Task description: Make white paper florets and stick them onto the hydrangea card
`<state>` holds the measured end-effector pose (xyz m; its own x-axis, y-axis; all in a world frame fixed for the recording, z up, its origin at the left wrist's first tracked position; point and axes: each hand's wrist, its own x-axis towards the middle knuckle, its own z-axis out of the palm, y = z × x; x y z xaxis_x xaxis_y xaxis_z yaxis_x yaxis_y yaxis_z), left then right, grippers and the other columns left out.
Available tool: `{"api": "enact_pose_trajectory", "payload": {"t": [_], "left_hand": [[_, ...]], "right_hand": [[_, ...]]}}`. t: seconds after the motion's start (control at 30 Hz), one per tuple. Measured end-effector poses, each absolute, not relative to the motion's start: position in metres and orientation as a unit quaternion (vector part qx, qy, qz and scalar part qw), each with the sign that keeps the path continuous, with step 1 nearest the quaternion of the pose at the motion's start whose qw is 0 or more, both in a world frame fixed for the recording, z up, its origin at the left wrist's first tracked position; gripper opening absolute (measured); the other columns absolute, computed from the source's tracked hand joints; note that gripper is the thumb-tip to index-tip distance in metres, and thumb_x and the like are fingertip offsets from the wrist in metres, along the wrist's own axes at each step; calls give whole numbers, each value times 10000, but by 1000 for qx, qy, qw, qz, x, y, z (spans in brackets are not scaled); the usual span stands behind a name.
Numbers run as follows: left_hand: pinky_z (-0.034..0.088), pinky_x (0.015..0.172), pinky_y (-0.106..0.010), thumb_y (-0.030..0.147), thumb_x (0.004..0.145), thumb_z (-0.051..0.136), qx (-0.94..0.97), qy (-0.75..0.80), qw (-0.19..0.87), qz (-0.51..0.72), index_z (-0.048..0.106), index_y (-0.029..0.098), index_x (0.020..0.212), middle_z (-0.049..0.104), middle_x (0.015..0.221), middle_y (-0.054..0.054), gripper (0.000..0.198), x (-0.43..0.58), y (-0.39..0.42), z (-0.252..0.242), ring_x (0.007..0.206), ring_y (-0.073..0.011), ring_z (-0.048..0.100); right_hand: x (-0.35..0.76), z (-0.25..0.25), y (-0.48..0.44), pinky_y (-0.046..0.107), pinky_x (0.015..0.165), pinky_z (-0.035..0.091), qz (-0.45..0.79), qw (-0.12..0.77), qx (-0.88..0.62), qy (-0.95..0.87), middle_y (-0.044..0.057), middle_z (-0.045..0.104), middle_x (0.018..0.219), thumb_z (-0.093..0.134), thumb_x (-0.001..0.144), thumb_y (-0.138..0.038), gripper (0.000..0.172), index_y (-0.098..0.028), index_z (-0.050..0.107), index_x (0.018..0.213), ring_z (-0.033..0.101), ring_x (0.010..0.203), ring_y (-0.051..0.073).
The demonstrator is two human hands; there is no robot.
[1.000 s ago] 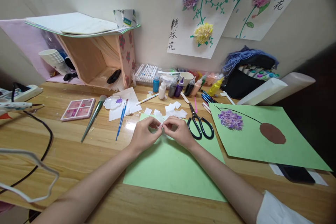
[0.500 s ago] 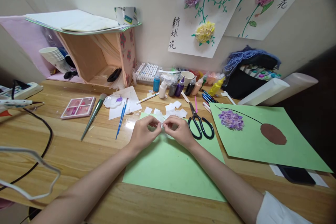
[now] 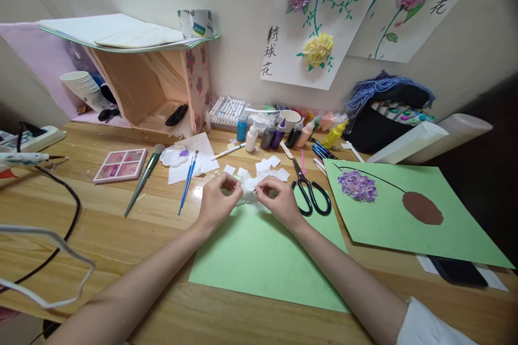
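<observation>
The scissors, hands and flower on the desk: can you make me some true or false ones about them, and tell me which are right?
1. The scissors are closer to the right hand than to the left hand. True.
2. The scissors have red handles. False: they are black.
3. The two hands are touching each other. False: there is a gap between them.
4. The purple flower is on a green sheet. True.
5. The brown oval is left of the purple flower. False: it is to the right.
6. Two blue brushes lie left of the left hand. True.
</observation>
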<state>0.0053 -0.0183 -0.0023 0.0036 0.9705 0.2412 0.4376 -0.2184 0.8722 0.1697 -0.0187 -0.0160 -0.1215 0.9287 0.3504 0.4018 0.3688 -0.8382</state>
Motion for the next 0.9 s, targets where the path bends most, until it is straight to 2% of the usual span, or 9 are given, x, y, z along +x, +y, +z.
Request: {"api": "enact_pose_trajectory", "payload": {"t": [0.17, 0.33, 0.37, 0.47, 0.53, 0.7, 0.9], "left_hand": [[449, 639, -243, 226, 721, 532, 620, 574, 304, 440, 560, 159, 679, 600, 681, 1, 84, 5, -14, -3, 643, -124, 557], [390, 559, -240, 217, 721, 530, 649, 600, 270, 382, 553, 169, 682, 546, 627, 19, 66, 3, -13, -5, 558, -113, 474], [388, 565, -246, 209, 722, 535, 661, 601, 253, 371, 561, 169, 722, 554, 664, 13, 49, 2, -13, -6, 563, -114, 467], [416, 642, -272, 186, 763, 508, 688, 587, 193, 381, 550, 166, 920, 568, 870, -30, 164, 1, -15, -5, 654, -126, 494], [424, 688, -283, 180, 805, 473, 716, 552, 172, 391, 531, 170, 974, 553, 923, -44, 178, 2, -18, -3, 718, -136, 509], [421, 746, -297, 204, 849, 472, 796, 453, 174, 361, 564, 188, 939, 570, 903, -45, 129, 7, -26, 1, 834, -164, 535], [427, 726, -289, 227, 865, 480, 790, 445, 208, 368, 590, 193, 901, 608, 856, -29, 121, 7, -27, -2, 796, -151, 558]], "right_hand": [[170, -18, -18, 258, 580, 396, 277, 477, -499, -669, 9, 565, 655, 555, 756, -188, 105, -180, 586, 656, 482, 599, 133], [172, -20, -17, 253, 584, 396, 279, 495, -513, -643, 10, 565, 671, 536, 779, -201, 117, -179, 568, 668, 483, 611, 134], [172, -20, -16, 252, 588, 398, 282, 495, -514, -641, 11, 565, 677, 530, 785, -202, 121, -178, 566, 672, 491, 621, 136], [172, -20, -16, 251, 605, 404, 295, 487, -512, -643, 14, 572, 697, 522, 795, -203, 120, -177, 568, 688, 514, 654, 142], [172, -20, -16, 249, 611, 404, 302, 478, -504, -653, 12, 577, 701, 525, 797, -200, 117, -177, 572, 692, 514, 655, 139], [170, -16, -18, 246, 594, 391, 314, 454, -467, -691, 8, 562, 691, 530, 799, -188, 116, -180, 588, 698, 493, 637, 131], [170, -13, -20, 257, 606, 398, 318, 445, -453, -704, 11, 560, 687, 533, 808, -208, 124, -183, 596, 705, 499, 641, 136]]}}
